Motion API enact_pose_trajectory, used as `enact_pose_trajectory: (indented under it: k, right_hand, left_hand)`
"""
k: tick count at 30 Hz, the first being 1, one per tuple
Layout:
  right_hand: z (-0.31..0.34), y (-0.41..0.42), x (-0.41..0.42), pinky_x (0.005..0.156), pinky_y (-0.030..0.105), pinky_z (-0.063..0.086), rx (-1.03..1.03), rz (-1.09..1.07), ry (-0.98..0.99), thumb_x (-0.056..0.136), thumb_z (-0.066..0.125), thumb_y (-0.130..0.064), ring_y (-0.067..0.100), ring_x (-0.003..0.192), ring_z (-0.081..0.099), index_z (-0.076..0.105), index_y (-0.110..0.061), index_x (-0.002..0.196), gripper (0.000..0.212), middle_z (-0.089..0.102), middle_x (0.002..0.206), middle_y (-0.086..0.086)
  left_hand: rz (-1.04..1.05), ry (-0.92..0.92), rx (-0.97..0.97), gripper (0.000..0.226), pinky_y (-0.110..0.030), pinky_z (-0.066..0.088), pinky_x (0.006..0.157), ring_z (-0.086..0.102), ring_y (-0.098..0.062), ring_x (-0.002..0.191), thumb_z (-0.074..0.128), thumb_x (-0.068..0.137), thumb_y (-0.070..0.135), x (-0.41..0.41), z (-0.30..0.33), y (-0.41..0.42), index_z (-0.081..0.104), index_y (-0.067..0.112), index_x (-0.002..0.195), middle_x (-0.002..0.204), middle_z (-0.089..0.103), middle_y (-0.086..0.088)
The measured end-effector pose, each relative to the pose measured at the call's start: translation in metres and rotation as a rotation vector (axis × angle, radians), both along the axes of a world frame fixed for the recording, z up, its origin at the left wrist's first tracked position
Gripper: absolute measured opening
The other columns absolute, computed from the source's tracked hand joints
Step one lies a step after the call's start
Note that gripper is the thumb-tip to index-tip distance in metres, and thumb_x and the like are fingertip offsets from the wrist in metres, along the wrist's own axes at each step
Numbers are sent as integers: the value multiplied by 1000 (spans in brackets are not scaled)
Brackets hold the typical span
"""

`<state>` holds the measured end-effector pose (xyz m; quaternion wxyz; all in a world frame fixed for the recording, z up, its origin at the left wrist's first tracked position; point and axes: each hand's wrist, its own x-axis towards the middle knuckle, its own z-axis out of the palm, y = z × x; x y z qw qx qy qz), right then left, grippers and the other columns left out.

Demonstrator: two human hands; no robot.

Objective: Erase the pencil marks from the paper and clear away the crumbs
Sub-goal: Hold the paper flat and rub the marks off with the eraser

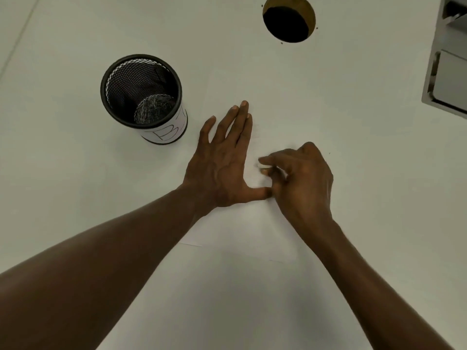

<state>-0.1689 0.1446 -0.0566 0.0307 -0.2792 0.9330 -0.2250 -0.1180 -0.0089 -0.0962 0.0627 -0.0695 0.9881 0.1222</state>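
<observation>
1. The left hand (222, 160) lay flat, fingers spread, pinning the paper (242, 223) to the surface (75, 173); holding nothing.
2. The right hand (300, 178) pinched something small and pale, probably an eraser (262, 165); short, light strokes would likely avoid creasing.

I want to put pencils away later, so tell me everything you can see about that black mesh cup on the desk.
The black mesh cup is a round wire-mesh holder with a solid dark rim and base, standing upright on the white desk, seen tilted by the wide lens. A white paper label with handwritten letters wraps its lower side. It looks empty. It stands apart from the left hand; nothing else touches it.
</observation>
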Motion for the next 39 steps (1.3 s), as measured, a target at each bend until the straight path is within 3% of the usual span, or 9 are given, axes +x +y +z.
enact_pose_trajectory:
  k: [6, 12, 19, 24, 30, 34, 39]
  right_hand:
    - [-4, -47, -60, 60, 27, 35, -10, -20, 121, 82, 72, -6, 16, 79, 51, 78, -21, 92, 19, 75, 82, -7]
    - [6, 3, 10, 59, 25, 35, 19, 24, 12, 75, 76, 0, 18, 76, 53, 79, -20, 89, 25, 74, 81, -6]
    - [-4, -38, -58, 60, 26, 32, -7, -27, 116, 83, 72, -9, 19, 81, 53, 79, -20, 93, 17, 75, 84, -6]
    - [4, 11, 14, 57, 23, 37, -11, 16, 0, 71, 78, 2, 16, 76, 53, 79, -17, 88, 25, 75, 81, -6]
    - [0, -33, -50, 56, 28, 40, -34, -30, 90, 77, 73, -1, 20, 81, 55, 79, -20, 90, 24, 74, 78, -7]
    - [0, -3, -7, 52, 19, 32, -16, -25, -1, 72, 75, 4, 8, 80, 46, 79, -19, 90, 29, 74, 82, -9]
    - [-8, 6, -1, 61, 26, 45, -101, -70, -63, 73, 74, 3, 11, 77, 55, 79, -19, 88, 27, 75, 82, -8]
  left_hand:
    - [6, 6, 7, 141, -52, 5, 127, 0, -25, 160, 27, 64, 104, 1, 0, 2, 12, 3, 162, 173, -2, -11]
    - [-6, -24, -11, 139, -53, 7, 126, -1, -25, 160, 20, 64, 102, 0, 1, 0, 8, 4, 162, 172, -5, -12]
    - [-3, -7, -13, 141, -52, 5, 127, 0, -25, 160, 25, 65, 104, 1, 0, 2, 9, 4, 162, 172, -4, -12]
    - [-2, -31, -18, 139, -51, 2, 127, -4, -24, 160, 20, 64, 101, 0, 2, 1, 8, 4, 163, 172, -6, -11]
    - [3, -3, -14, 140, -51, 4, 128, -1, -25, 160, 24, 65, 103, 1, 1, 2, 8, 3, 162, 172, -4, -12]
    - [-4, -23, -18, 138, -51, 3, 127, -2, -25, 160, 21, 65, 101, 0, 1, 2, 7, 4, 162, 172, -6, -12]
    - [12, -2, 13, 139, -51, 3, 127, 0, -24, 160, 20, 64, 102, -1, 2, 2, 10, 4, 162, 172, -3, -11]
